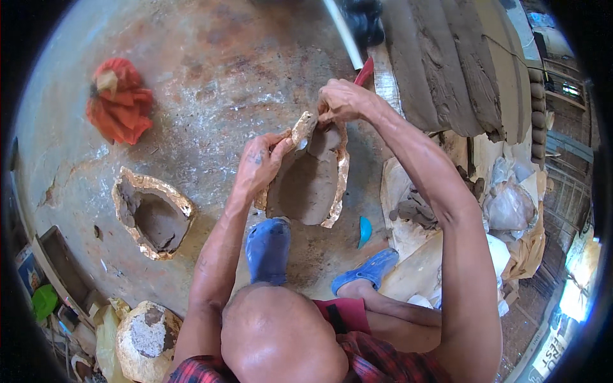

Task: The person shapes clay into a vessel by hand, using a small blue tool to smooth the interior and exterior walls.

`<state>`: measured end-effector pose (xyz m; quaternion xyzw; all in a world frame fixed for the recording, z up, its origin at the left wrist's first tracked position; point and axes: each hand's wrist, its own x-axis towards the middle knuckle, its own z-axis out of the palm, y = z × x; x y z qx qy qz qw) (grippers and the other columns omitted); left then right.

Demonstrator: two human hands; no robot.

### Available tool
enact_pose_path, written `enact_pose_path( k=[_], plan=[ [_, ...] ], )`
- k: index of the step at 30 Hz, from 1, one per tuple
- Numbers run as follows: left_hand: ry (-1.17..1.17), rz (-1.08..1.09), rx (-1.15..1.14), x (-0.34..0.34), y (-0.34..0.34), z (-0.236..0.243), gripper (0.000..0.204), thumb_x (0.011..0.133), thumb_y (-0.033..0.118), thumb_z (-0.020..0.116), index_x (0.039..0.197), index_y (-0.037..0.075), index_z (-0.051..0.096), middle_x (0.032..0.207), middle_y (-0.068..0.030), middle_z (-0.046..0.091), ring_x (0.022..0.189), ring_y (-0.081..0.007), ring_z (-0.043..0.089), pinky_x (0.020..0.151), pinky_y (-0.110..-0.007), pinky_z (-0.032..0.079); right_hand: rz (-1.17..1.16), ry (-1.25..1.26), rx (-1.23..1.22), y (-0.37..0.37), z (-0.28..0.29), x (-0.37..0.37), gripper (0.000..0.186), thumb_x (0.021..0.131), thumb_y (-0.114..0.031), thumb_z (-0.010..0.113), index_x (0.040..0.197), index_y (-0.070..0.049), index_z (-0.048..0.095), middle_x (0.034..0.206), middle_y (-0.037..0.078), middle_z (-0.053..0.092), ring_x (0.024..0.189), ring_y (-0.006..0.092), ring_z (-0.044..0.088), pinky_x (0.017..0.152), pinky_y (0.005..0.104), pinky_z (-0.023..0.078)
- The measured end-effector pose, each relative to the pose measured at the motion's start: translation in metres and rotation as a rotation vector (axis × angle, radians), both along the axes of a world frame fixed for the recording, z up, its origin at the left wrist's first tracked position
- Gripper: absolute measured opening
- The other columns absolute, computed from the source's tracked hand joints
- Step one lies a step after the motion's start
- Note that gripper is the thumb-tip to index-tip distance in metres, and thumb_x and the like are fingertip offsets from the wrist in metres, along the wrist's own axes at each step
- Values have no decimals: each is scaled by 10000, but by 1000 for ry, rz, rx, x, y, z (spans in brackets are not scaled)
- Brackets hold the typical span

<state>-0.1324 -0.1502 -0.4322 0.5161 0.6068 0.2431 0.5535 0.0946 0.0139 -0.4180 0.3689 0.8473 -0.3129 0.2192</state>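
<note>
A plaster mould (339,185) with a rough, cream-coloured rim stands on the floor in front of me. Grey clay (303,185) lines its hollow. My left hand (263,158) grips the upper left of the rim, thumb and fingers closed around it. At the mould's far end my right hand (341,102) reaches in with curled fingers pressed against the clay; the fingertips are partly hidden. Just behind that hand a red pointed piece (364,71) shows; whether it is touched cannot be told. A smaller clay-lined mould (185,205) sits apart on the left.
A red-orange cloth or bag (121,102) lies far left. Thick grey clay slabs (440,64) are stacked far right, near a white pipe (343,33). A turquoise curved scraper (364,231) lies by my blue clogs (268,249). Clay scraps (415,210) and a plastic bag (509,204) are at right.
</note>
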Motion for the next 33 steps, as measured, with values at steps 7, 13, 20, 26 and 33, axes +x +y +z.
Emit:
enact_pose_path(
  k=[7, 13, 20, 26, 33],
  plan=[
    [63, 0, 36, 7, -9, -3, 388, 1015, 320, 651, 1252, 26, 743, 1109, -221, 767, 1009, -332, 746, 899, -411, 548, -610, 446, 538, -10, 85, 45, 253, 939, -204, 701, 1125, -55, 785, 969, 174, 765, 870, 283, 759, 765, 382, 575],
    [-87, 151, -59, 8, -25, -8, 434, 1041, 307, 611, 1336, -2, 688, 1162, -213, 768, 1071, -273, 741, 957, -379, 547, -835, 239, 765, -141, 118, 125, 247, 948, -184, 706, 1104, -1, 756, 1036, 179, 767, 894, 294, 736, 809, 379, 558],
    [-157, 228, -55, 27, -37, -11, 461, 1084, 301, 553, 1423, -1, 630, 1215, -103, 744, 1099, -153, 662, 990, -320, 508, -970, -760, 1092, -317, 82, 297, 494, 1045, -453, 600, 1318, -53, 700, 1391, 185, 630, 1261, 364, 601, 1053, 438, 483],
    [-133, 182, -70, 28, -39, -17, 452, 1088, 295, 568, 1429, 4, 626, 1222, -101, 735, 1110, -148, 658, 999, -305, 501, -898, -664, 1116, -329, 84, 277, 501, 1051, -417, 577, 1411, -73, 633, 1496, 193, 558, 1353, 414, 521, 1128, 500, 416],
    [133, -34, 130, 31, -15, 6, 949, 864, 376, 848, 1608, 28, 371, 1283, -235, 713, 1138, -330, 718, 980, -413, 565, -1334, -163, 357, -410, 2, 124, 278, 884, -228, 785, 1005, -7, 670, 1041, 213, 687, 989, 413, 671, 882, 490, 525]
  ],
)
